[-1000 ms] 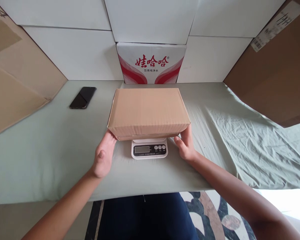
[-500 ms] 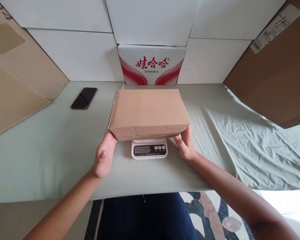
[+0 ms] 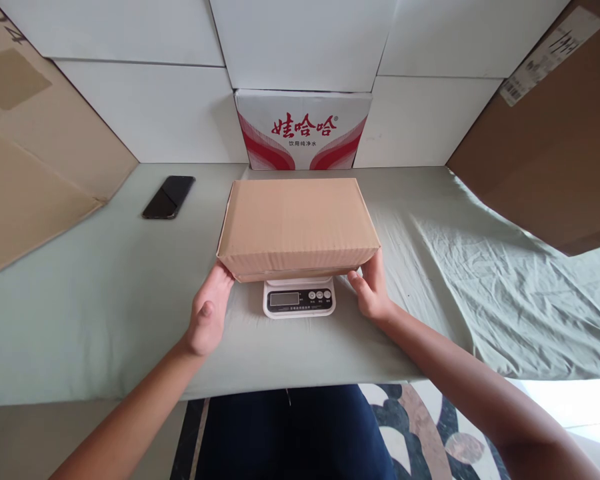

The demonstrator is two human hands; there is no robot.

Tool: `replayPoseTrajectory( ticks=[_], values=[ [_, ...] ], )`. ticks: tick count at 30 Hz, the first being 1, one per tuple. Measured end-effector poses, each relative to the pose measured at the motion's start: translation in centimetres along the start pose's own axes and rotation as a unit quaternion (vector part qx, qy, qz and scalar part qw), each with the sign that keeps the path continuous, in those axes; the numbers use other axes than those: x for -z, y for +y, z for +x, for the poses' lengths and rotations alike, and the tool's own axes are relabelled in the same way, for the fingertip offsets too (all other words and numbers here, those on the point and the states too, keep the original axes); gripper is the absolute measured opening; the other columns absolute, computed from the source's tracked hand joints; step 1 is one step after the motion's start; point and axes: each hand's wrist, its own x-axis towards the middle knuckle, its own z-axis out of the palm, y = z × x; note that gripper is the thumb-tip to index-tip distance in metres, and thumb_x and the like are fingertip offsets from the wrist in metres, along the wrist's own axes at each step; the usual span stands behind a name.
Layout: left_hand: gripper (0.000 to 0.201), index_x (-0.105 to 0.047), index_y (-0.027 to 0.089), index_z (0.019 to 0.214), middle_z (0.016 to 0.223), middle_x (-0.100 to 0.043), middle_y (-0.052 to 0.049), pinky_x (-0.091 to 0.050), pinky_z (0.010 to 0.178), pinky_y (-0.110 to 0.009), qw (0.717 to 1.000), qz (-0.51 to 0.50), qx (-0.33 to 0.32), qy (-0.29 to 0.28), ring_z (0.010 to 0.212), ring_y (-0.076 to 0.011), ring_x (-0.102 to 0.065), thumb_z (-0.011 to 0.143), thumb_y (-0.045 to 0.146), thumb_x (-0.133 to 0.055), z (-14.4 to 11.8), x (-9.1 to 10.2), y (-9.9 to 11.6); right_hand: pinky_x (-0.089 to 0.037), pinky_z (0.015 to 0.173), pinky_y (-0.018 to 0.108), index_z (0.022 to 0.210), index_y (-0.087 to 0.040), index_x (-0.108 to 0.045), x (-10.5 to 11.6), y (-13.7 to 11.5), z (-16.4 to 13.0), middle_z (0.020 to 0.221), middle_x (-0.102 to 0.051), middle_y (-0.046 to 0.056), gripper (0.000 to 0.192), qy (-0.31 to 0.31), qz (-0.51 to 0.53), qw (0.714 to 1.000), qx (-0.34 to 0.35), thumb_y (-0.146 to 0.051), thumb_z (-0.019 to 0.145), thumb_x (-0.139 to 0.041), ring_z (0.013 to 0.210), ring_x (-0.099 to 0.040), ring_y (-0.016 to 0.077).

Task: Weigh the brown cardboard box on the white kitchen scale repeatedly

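Two bare hands are at the near corners of a closed cardboard box, which sits on a small white kitchen scale in the middle of the counter. The left hand is at the box's near left corner: its fingers go under the bottom edge and are hidden there, and the thumb lies free on the near side. The right hand is at the near right corner, with the fingertips touching the lower edge and the side of the box. Each grip is spread wide, not closed around anything; the hands only touch the box from both sides. So the box lies between the two hands and a little beyond them, and the display panel of the scale shows in the gap between the wrists, just under the front edge of the box.

A pale green cloth covers the counter and is wrinkled on the right part. A black phone lies flat, well apart on the far left. Behind the box, against the white wall, stands a white carton with red print. Large brown cardboard sheets lean at both sides.
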Motion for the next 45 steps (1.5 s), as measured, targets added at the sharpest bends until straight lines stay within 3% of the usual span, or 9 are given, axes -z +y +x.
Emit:
replayPoseTrajectory(
  ticks=[14,18,23,30,45],
  values=[
    [0.079,-0.061,0.025,0.145,0.156,-0.057,-0.013,-0.027,0.129,-0.058,1.0,-0.005,0.005,0.004,0.155,-0.0399,-0.039,0.086,0.077,-0.054,0.2,0.0,0.1,-0.043,0.121,0.057,0.161,-0.033,-0.031,0.0,-0.1,0.0,0.159,-0.043,0.012,0.073,0.008,-0.013,1.0,0.009,-0.062,0.097,-0.052,0.148,-0.045,0.0339],
    [0.08,-0.063,0.026,0.144,0.157,-0.056,-0.013,-0.026,0.13,-0.058,1.0,-0.008,0.002,0.016,0.157,-0.0396,-0.037,0.084,0.078,-0.055,0.4,0.0,0.3,-0.041,0.12,0.06,0.158,-0.035,-0.033,0.1,0.2,0.0,0.159,-0.044,0.01,0.071,0.053,-0.003,0.999,0.008,-0.062,0.095,-0.052,0.146,-0.046,0.0354],
    [0.082,-0.062,0.025,0.145,0.162,-0.051,-0.012,-0.023,0.132,-0.055,0.999,-0.01,-0.003,0.036,0.159,-0.0383,-0.033,0.085,0.079,-0.054,0.7,0.1,0.2,-0.041,0.118,0.059,0.15,-0.037,-0.042,0.3,1.0,0.5,0.153,-0.049,0.007,0.062,0.134,0.029,0.988,-0.066,-0.064,0.094,-0.045,0.145,-0.048,0.0341],
    [0.08,-0.055,0.029,0.152,0.168,-0.046,-0.008,-0.026,0.132,-0.049,0.998,-0.026,-0.012,0.06,0.161,-0.0341,-0.033,0.086,0.075,-0.056,1.3,0.6,-0.8,-0.046,0.112,0.056,0.141,-0.031,-0.048,0.7,1.7,1.6,0.146,-0.054,0.01,0.059,0.191,0.061,0.97,-0.14,-0.062,0.091,-0.048,0.137,-0.055,0.0325],
    [0.081,-0.049,0.034,0.157,0.173,-0.037,-0.001,-0.027,0.133,-0.045,0.997,0.004,-0.008,0.077,0.163,-0.0301,-0.028,0.088,0.077,-0.054,2.6,2.1,-2.7,-0.052,0.098,0.043,0.128,-0.023,-0.057,1.0,2.2,3.3,0.133,-0.063,0.011,0.06,0.186,0.087,0.959,-0.196,-0.066,0.086,-0.052,0.119,-0.064,0.0274]
  ],
)
